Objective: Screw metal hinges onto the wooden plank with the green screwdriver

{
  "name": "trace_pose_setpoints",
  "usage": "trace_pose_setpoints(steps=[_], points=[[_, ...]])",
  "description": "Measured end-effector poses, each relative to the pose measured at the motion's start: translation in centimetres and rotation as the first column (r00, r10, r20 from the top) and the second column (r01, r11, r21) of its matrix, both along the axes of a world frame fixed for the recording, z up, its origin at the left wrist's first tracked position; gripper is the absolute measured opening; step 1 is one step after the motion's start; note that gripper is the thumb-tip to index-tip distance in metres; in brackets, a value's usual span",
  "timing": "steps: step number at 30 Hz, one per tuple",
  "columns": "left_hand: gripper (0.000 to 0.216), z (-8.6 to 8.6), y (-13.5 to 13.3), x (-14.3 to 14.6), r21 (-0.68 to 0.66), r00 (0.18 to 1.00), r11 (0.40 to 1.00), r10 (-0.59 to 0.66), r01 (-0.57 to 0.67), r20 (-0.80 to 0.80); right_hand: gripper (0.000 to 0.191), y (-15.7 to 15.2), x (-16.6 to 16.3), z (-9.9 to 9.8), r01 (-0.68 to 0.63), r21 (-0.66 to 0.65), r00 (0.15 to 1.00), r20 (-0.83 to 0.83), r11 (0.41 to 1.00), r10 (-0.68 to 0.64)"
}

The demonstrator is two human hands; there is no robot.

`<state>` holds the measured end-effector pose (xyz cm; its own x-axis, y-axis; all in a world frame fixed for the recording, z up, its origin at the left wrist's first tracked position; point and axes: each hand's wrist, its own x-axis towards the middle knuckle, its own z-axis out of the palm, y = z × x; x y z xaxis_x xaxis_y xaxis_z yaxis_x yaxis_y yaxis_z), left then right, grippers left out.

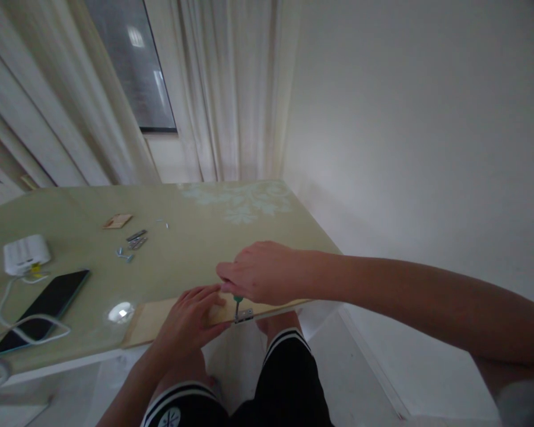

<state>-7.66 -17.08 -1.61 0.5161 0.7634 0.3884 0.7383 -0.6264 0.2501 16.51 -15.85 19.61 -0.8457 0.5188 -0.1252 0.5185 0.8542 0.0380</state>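
Observation:
A pale wooden board lies along the table's front edge. My left hand grips it, with the fingers over its top and the thumb along its front edge. A small metal hinge sits at the board's front edge, just right of that thumb. My right hand is closed from above around the handle of a screwdriver. Only a bit of green handle and the thin shaft show below the fist. The shaft stands nearly upright, its tip at the left part of the hinge; any screw under it is too small to make out.
On the green table lie several metal hinges, some screws and a small wooden piece. A phone with a white cable across it and a white charger are at left. A wall borders the right side.

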Motion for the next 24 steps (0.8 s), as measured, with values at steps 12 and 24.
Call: trace_pose_setpoints(steps=[12, 24], points=[[0.033, 0.1, 0.0, 0.1, 0.03, 1.0, 1.0, -0.002, 0.003, -0.014, 0.038, -0.4, 0.4, 0.0, 0.106, 0.003, 0.994, 0.014, 0.994, -0.106], [0.034, 0.0, 0.1, 0.0, 0.002, 1.0, 1.0, -0.017, 0.017, -0.005, 0.038, -0.5, 0.2, 0.4, 0.215, 0.031, 0.975, 0.057, 0.976, -0.216]])
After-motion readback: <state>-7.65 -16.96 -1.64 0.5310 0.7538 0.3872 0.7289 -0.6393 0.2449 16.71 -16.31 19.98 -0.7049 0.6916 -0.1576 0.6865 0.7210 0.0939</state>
